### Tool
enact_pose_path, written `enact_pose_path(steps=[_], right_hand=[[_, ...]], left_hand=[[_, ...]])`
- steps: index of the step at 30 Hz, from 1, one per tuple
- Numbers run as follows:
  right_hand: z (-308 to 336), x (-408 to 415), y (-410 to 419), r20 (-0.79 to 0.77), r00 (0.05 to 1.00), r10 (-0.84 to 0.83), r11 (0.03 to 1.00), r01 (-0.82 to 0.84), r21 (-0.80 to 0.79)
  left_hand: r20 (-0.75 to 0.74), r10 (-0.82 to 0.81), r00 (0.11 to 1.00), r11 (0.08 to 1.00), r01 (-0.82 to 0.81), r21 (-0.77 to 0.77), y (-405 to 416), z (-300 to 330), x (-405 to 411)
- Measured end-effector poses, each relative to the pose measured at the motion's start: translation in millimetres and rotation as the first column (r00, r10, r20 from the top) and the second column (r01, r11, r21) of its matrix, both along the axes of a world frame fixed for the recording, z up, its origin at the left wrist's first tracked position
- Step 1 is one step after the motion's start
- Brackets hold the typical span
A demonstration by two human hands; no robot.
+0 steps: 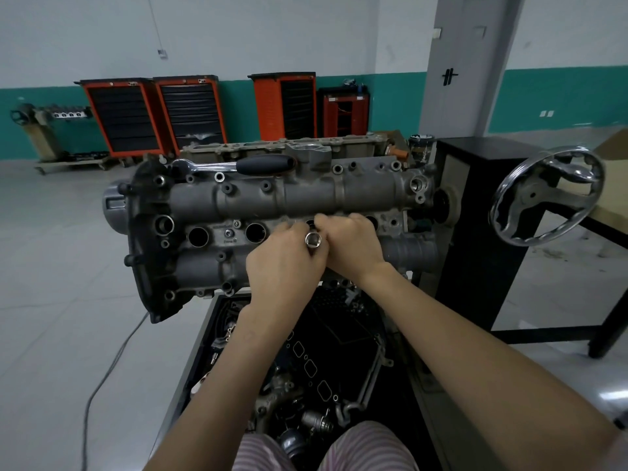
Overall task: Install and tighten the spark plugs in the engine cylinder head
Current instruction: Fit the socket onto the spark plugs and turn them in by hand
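Note:
The grey cylinder head (258,198) sits on a stand in front of me, with a row of dark spark plug wells along its middle. Two wells (198,236) at the left stand uncovered. My left hand (285,260) grips a shiny socket (313,240), its open end facing me, over the third well. My right hand (353,243) is curled beside it, fingertips at the socket and the well's mouth. No spark plug is visible; my hands hide the third well. A ratchet wrench (238,165) with a black handle lies on top of the head.
A chrome handwheel (547,195) sticks out at the right of the stand, beside a black cabinet (482,232). A black tray (326,362) of engine parts lies below the head. Orange tool carts (153,113) line the far wall. A cable (105,379) runs across the floor.

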State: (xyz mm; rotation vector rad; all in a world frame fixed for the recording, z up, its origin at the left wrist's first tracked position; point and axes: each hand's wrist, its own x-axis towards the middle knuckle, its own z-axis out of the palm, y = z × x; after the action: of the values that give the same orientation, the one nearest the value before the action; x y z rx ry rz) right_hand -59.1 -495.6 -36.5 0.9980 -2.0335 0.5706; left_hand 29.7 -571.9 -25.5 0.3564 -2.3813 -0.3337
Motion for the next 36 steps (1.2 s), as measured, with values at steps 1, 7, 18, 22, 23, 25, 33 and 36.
enact_pose_path(steps=[1,7,18,22,23,25,33,36], right_hand=[[0.3,0.2,-1.2,0.024,1.000,0.001,1.000,-0.001,0.011],[0.8,-0.5,0.9,0.049,0.998,0.029,0.998,-0.031,0.048],[0.7,-1.4,-0.9,0.037,0.998,-0.042,0.999,0.041,0.028],[3.2,-6.3,0.0,0.148,0.986,-0.074,0.988,0.052,0.146],[3.9,-6.0,0.7,0.152,0.986,-0.065,0.989,0.043,0.143],[3.4,-3.7,2.5,0.115,0.993,-0.019,0.994,0.005,0.114],[-1.6,-2.3,0.8,-0.044,0.998,-0.037,0.999,0.036,-0.034],[-0.3,-2.3,-0.8,-0.022,0.999,-0.044,0.999,0.044,-0.017]], left_hand=[[-0.018,-0.026,1.000,1.000,0.026,0.015,-0.7,1.0,0.7],[0.099,-0.089,0.991,0.993,0.080,0.086,-10.1,6.0,-0.3],[-0.030,-0.020,0.999,0.999,0.022,0.048,-0.4,6.8,-0.7],[-0.002,-0.127,0.992,0.990,0.127,0.066,-2.6,8.0,-0.8],[0.015,-0.147,0.989,0.986,0.146,0.082,-3.7,8.7,-1.1],[0.048,-0.161,0.986,0.983,0.156,0.100,-5.4,9.9,-1.4],[-0.020,-0.015,1.000,0.991,0.017,0.135,1.1,11.5,0.3],[-0.072,-0.019,0.997,1.000,0.021,0.021,3.7,8.6,1.1]])
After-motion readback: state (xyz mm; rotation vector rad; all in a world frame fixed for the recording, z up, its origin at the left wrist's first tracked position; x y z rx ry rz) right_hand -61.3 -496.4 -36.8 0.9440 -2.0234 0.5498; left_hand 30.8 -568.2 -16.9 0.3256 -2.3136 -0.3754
